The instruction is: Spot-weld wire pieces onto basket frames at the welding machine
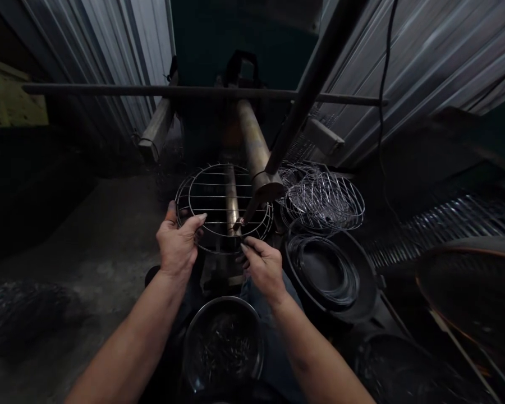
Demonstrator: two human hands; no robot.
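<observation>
A round wire rack (210, 196) with parallel cross wires and a double rim is held level in front of me. My left hand (179, 238) grips its left edge, thumb on top and fingers beneath. At the near right rim, my right hand (261, 262) is closed in a pinch; whatever small piece lies between its fingertips is too dark to make out. Just above those fingertips are the electrode tips (238, 225) of what looks like a spot welder. The lower metal arm (232, 193) shows through the rack, and the thick upper arm (255, 146) reaches over its right side.
Finished-looking wire racks (326, 199) are piled to the right. Below them a dark pan (372, 292) holds coiled wire rings (320, 269). A metal bowl (258, 359) of short metal pieces sits between my legs. A horizontal bar (130, 90) crosses behind the machine, and a cable (382, 129) hangs at right.
</observation>
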